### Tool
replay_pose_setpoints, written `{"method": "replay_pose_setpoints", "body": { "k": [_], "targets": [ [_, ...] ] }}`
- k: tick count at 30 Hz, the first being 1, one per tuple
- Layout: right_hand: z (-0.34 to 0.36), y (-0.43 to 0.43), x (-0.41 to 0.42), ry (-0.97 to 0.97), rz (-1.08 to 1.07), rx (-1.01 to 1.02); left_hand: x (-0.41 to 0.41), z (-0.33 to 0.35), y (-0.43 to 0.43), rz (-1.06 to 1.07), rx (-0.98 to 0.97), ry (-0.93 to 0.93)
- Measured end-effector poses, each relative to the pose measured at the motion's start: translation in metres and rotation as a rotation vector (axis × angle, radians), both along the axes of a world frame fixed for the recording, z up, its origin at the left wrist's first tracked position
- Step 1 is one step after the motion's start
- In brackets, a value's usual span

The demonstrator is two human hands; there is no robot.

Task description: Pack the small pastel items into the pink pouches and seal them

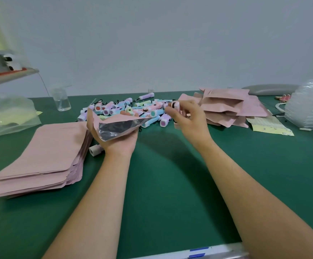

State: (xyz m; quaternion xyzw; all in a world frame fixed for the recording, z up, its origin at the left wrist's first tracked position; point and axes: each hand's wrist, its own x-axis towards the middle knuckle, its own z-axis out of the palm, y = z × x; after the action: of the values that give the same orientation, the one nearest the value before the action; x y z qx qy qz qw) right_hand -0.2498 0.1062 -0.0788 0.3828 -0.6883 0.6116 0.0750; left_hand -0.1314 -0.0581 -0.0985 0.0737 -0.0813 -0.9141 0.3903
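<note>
My left hand [118, 141] holds a pink pouch [114, 126] with its mouth spread open, the silver lining showing. To its right, my right hand [187, 118] pinches one small pastel item [176, 106] with a black loop, raised just above the table and level with the pouch mouth. Behind both hands lies a heap of several pastel items [125, 109] in pink, blue, yellow and green. One more pastel item [96, 150] lies beside my left wrist.
A thick stack of flat empty pink pouches [39, 157] sits at the left. Filled pink pouches [226, 107] are piled at the right. On the green table [170, 174] also stand a clear cup [61, 100], a plastic bag [6, 116] and stacked clear trays [310, 105].
</note>
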Motion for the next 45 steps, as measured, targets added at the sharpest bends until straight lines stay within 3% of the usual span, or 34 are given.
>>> {"method": "replay_pose_setpoints", "body": {
  "k": [5,10,14,20,26,30,36,39,43,45],
  "targets": [
    [0.032,0.008,0.027,-0.427,0.519,-0.424,0.002,0.002,0.005,0.0,-0.101,-0.017],
    [0.034,-0.001,0.054,-0.4,0.643,-0.331,-0.002,0.002,0.008,-0.072,-0.205,-0.002],
    [0.031,-0.005,0.061,-0.239,0.536,-0.183,-0.006,0.006,0.016,-0.125,-0.408,0.064],
    [0.03,-0.004,0.058,-0.065,0.35,-0.215,-0.009,0.002,0.015,-0.094,-0.403,0.004],
    [0.018,-0.003,0.057,0.623,-0.021,0.119,-0.01,-0.001,0.019,-0.08,-0.419,-0.056],
    [0.022,-0.001,0.057,0.615,-0.081,0.326,-0.007,0.001,0.028,-0.104,-0.505,-0.01],
    [0.025,-0.001,0.064,0.641,-0.056,0.185,-0.01,-0.001,0.036,-0.139,-0.564,0.071],
    [0.026,-0.003,0.064,0.668,-0.085,0.343,-0.014,-0.003,0.036,-0.179,-0.636,0.138],
    [0.025,-0.01,0.063,0.739,-0.335,0.58,-0.021,-0.007,0.03,-0.251,-0.785,0.276],
    [0.021,-0.011,0.061,0.695,-0.348,0.702,-0.021,-0.007,0.029,-0.28,-0.77,0.224]
  ]
}}
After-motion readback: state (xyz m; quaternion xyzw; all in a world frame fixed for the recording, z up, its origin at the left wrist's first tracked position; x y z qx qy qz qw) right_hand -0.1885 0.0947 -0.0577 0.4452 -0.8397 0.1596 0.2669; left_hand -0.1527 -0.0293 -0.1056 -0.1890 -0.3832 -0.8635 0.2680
